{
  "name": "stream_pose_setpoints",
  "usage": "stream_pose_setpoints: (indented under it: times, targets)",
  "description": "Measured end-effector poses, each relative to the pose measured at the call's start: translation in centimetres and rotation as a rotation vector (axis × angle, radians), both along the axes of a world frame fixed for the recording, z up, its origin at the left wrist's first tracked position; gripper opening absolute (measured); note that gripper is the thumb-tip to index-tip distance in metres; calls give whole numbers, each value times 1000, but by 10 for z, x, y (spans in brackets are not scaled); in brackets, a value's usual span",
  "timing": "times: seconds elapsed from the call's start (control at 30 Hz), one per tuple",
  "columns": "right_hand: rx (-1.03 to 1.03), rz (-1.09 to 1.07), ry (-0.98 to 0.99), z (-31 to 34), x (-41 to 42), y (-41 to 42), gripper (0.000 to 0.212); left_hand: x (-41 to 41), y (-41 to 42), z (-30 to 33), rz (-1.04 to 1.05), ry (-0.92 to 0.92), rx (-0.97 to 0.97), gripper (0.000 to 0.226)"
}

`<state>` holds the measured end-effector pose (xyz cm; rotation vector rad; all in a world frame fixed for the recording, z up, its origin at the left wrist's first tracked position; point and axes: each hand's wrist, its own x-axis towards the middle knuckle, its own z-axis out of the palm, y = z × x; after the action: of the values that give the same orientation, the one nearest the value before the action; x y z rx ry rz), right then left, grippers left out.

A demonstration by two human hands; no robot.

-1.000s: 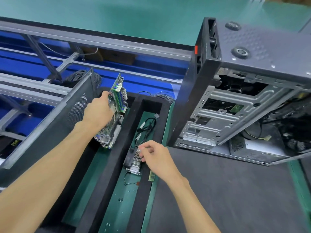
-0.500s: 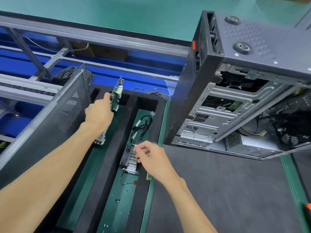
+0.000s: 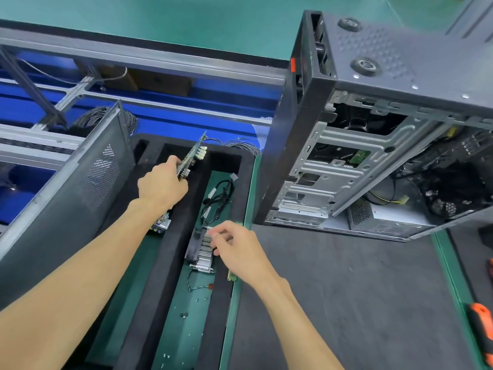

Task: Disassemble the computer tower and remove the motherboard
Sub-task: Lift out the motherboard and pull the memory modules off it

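1. Since 1 second ago, left hand [image 3: 162, 186] has lowered the motherboard [image 3: 190, 161] edge-on into the tray's [image 3: 170, 252] left slot, fingers gripping it.
2. Right hand [image 3: 237, 249] fingers pinch the heatsink [image 3: 204, 248]; case [image 3: 373, 134] stands right.

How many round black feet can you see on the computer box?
2. Both sit on the computer case's upturned underside: one foot near its far edge, the other foot closer to the camera. More may lie beyond the picture's right edge.
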<state>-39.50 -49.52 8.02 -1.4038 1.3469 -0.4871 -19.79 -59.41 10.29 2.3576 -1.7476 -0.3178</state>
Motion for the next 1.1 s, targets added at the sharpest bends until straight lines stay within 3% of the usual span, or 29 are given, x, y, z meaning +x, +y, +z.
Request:
stream_pose_setpoints:
  times: [0.2,0.3,0.5,0.63,0.87,1.1]
  targets:
    - [-5,6,-4,-1,1,4,20,22,-3,9,44,-56,-19,25]
    - [-17,12,-4,-2,1,2,20,50,-14,21,83,3,48,16]
    - [-21,46,-23,2,8,4,19,62,-16,22,82,118,125,42]
    - [-21,40,-26,3,8,5,18,70,-4,23,154,-23,107,40]
    - [-39,36,-62,8,16,6,19,71,5,24,128,-24,177,72]
    - [-61,35,-62,10,13,7,19,47,25,19,59,-220,117,63]
